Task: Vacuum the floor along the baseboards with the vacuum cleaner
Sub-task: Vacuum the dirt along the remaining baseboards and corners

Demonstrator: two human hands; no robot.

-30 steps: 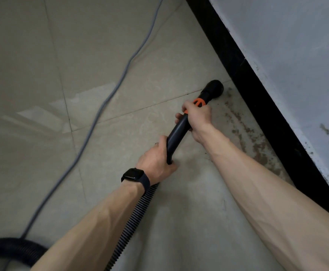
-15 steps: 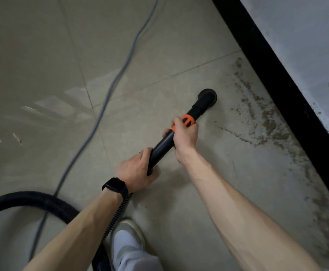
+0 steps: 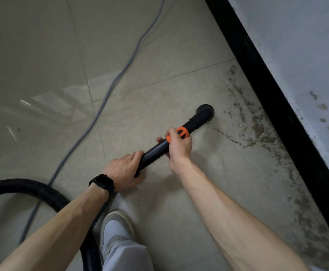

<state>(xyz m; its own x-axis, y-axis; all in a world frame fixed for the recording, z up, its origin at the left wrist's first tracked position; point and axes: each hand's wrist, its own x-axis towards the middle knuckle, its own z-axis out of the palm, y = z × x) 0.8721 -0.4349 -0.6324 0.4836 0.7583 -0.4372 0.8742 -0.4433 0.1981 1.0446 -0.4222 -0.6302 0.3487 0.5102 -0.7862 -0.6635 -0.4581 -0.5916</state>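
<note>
- The vacuum's round nozzle (image 3: 205, 112) sits on the floor (image 3: 159, 55) just short of the dirt band (image 3: 257, 124) that runs beside the black baseboard (image 3: 277, 106), at the floor's right edge
- Both hands wrap the black wand (image 3: 155, 151): the right hand (image 3: 179, 148) curls by the orange collar (image 3: 183, 132), probably to steer the tip; the left hand (image 3: 123, 170) grips the rear end, likely to push
- The ribbed hose (image 3: 42, 190) loops off left and the grey cord (image 3: 108, 90) lies well apart, seemingly kept off the path
</note>
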